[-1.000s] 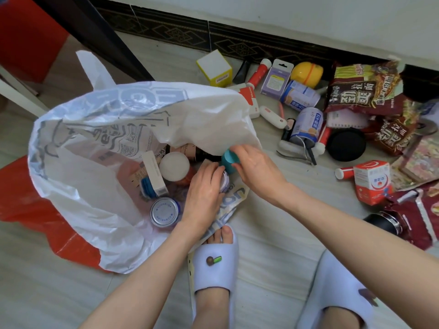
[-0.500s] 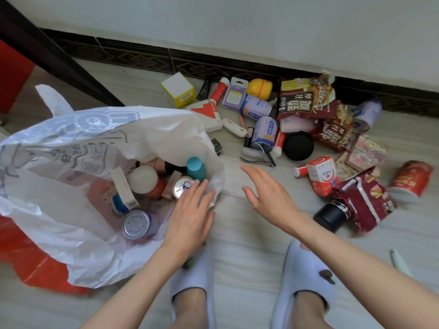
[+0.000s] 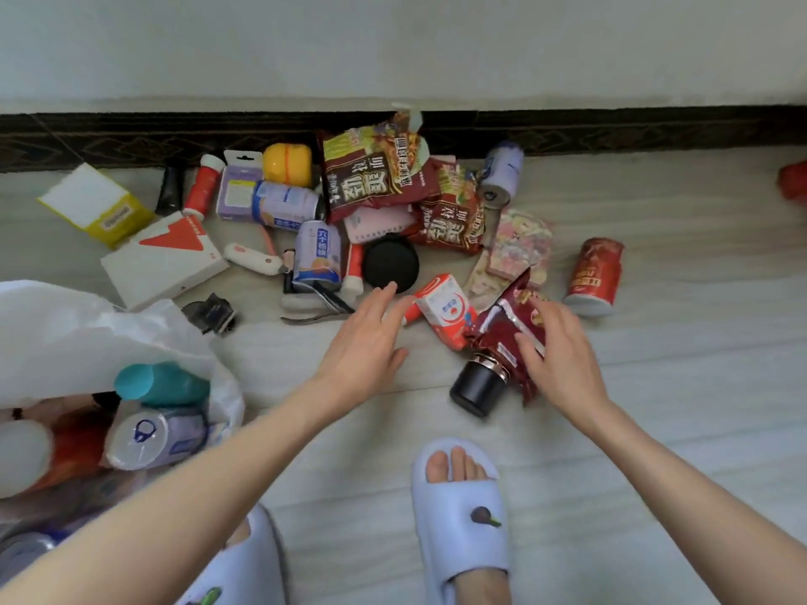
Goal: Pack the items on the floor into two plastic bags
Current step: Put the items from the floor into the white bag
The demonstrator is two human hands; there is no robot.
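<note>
"劲爽" on noodle packet (image 3: 375,172)

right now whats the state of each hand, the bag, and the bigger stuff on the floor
left hand: open, above floor, holds nothing
right hand: fingers on red packet, grip unclear
red packet: crumpled, partly over black jar
black jar: on its side
red carton: lying flat, between the hands
red can: on its side, apart from the pile
white bag: mouth open, partly filled
teal bottle: lying in bag
</note>
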